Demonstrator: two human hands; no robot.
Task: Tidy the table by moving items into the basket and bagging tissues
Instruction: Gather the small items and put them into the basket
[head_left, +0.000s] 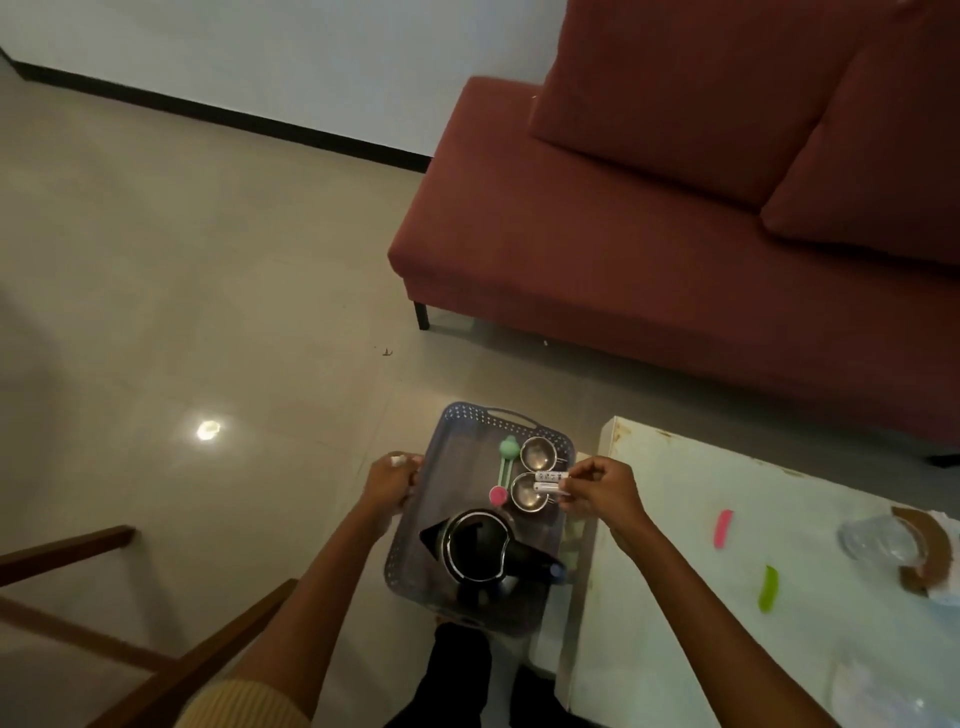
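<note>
Grey perforated basket (540, 435) (kettle (480, 545) inside).

A dark red sofa (675, 249) stands against the white wall (260, 47). Wooden chair frame (104, 613) at lower left on the tiled floor (182, 286).

A grey perforated basket (457, 415) holds a black kettle (480, 545), two steel cups (537, 452) and two white batteries (550, 481).

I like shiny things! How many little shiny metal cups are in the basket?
2. One metal cup sits at the basket's far end; the other metal cup is just nearer, beside the right hand. None seems hidden.
</note>
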